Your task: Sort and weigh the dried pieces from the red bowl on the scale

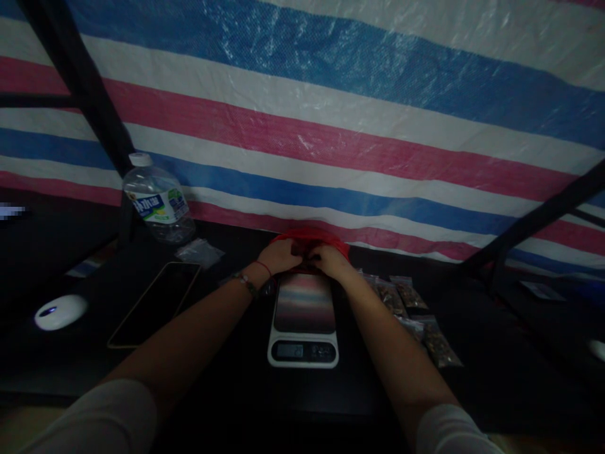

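A red plastic bag [309, 236] lies behind the kitchen scale, against the striped sheet. Both of my hands are at its opening, close together with fingers bent inward. My left hand [280, 255] is closed at the bag's left side, its fingertips in shadow. On the other side, my right hand [332, 261] is curled with thumb and fingers together; what lies between them is too dark to make out. The white digital scale [304, 312] sits between my forearms, its reflective plate bare and its display lit faintly.
Several small zip bags of brown, grainy contents [438, 340] lie right of my right forearm. To the left are a phone [158, 302], a white mouse-shaped device [61, 312], clear plastic bags [199, 252] and a large bottle [158, 202]. Dark metal bars [80, 82] slant at both sides.
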A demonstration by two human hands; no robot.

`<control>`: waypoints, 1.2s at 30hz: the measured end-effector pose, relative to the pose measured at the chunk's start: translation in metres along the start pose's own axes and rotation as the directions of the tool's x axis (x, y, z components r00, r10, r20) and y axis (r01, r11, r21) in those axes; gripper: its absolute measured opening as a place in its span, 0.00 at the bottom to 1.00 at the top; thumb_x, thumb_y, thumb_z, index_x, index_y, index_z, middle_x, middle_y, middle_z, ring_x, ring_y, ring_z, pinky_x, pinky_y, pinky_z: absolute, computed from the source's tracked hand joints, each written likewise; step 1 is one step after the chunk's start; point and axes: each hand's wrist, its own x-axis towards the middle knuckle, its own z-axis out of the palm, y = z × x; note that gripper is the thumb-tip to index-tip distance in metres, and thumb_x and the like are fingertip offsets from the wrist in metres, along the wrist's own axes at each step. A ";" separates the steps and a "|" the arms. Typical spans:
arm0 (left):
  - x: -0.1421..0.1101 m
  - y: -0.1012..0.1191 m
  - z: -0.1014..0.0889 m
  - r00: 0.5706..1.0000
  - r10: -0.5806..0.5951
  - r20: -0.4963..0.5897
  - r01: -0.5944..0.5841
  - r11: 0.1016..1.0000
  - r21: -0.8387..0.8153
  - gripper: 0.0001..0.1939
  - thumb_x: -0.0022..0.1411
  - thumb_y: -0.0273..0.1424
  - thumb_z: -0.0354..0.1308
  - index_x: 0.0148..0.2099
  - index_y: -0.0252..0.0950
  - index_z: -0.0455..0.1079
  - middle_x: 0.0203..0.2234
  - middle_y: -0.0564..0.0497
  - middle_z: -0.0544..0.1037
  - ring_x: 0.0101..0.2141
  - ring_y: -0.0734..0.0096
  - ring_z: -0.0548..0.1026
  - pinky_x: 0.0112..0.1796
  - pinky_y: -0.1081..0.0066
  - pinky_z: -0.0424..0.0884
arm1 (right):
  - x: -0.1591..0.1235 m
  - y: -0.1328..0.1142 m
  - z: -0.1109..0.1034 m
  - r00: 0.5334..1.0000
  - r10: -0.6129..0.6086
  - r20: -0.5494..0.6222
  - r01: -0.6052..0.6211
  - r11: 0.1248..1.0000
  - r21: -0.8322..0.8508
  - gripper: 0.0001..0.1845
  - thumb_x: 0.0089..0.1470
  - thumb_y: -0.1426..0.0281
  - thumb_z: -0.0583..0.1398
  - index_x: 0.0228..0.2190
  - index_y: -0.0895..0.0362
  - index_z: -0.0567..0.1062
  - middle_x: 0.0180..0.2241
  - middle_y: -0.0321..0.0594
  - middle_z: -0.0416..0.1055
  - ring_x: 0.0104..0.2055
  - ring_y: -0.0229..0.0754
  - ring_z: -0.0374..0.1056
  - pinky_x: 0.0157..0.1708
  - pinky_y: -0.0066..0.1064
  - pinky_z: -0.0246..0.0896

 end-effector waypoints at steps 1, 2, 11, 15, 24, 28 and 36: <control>0.000 0.000 0.000 1.000 -0.006 0.005 0.006 1.000 0.005 0.15 0.53 0.38 0.57 0.40 0.36 0.74 0.37 0.45 0.80 0.38 0.60 0.77 0.36 0.69 0.69 | 0.001 0.001 0.000 1.000 0.016 -0.026 -0.016 1.000 0.018 0.14 0.50 0.78 0.61 0.39 0.57 0.80 0.40 0.42 0.78 0.42 0.42 0.72 0.44 0.29 0.62; 0.000 0.001 0.000 1.000 -0.013 0.011 0.013 1.000 0.007 0.15 0.53 0.39 0.57 0.40 0.37 0.74 0.36 0.45 0.80 0.38 0.60 0.77 0.36 0.69 0.69 | 0.001 0.003 0.000 0.998 0.034 -0.055 -0.032 0.999 0.041 0.14 0.49 0.78 0.61 0.39 0.57 0.80 0.39 0.42 0.78 0.41 0.42 0.72 0.43 0.29 0.63; -0.004 0.010 0.001 0.996 0.081 0.029 -0.080 0.997 -0.016 0.15 0.56 0.40 0.55 0.40 0.37 0.75 0.34 0.46 0.80 0.36 0.62 0.77 0.36 0.70 0.69 | 0.005 -0.001 0.000 0.919 0.138 -0.369 -0.003 0.939 0.344 0.09 0.50 0.76 0.61 0.34 0.55 0.79 0.37 0.38 0.78 0.39 0.41 0.73 0.44 0.31 0.64; -0.004 0.011 0.002 0.996 0.082 -0.032 -0.082 0.997 -0.005 0.15 0.55 0.39 0.57 0.41 0.37 0.74 0.36 0.46 0.80 0.37 0.61 0.77 0.36 0.70 0.69 | 0.005 -0.005 0.001 0.931 0.077 -0.357 0.039 0.952 0.305 0.09 0.50 0.76 0.61 0.34 0.54 0.80 0.37 0.38 0.78 0.40 0.41 0.72 0.44 0.32 0.64; -0.003 0.011 0.007 0.995 0.103 -0.007 -0.103 0.995 -0.002 0.17 0.57 0.40 0.56 0.45 0.35 0.73 0.39 0.44 0.79 0.40 0.60 0.77 0.39 0.68 0.71 | 0.002 -0.013 -0.002 0.952 -0.013 -0.306 0.108 0.949 0.295 0.13 0.49 0.78 0.61 0.37 0.56 0.79 0.39 0.40 0.77 0.42 0.41 0.71 0.46 0.33 0.63; -0.003 0.010 0.007 0.995 0.101 -0.017 -0.102 0.994 -0.037 0.18 0.58 0.40 0.56 0.47 0.36 0.72 0.40 0.44 0.79 0.41 0.60 0.77 0.41 0.68 0.70 | 0.000 -0.019 -0.005 0.963 0.023 -0.267 0.073 0.937 0.343 0.19 0.50 0.80 0.58 0.43 0.55 0.78 0.44 0.39 0.76 0.45 0.40 0.71 0.50 0.32 0.63; -0.001 0.006 0.012 0.997 0.057 -0.047 -0.060 0.996 -0.063 0.18 0.57 0.41 0.56 0.45 0.34 0.71 0.38 0.43 0.79 0.38 0.59 0.77 0.37 0.68 0.70 | 0.000 -0.020 -0.010 0.961 0.003 -0.275 0.070 0.965 0.254 0.16 0.53 0.80 0.55 0.37 0.55 0.80 0.41 0.39 0.77 0.46 0.40 0.70 0.51 0.33 0.62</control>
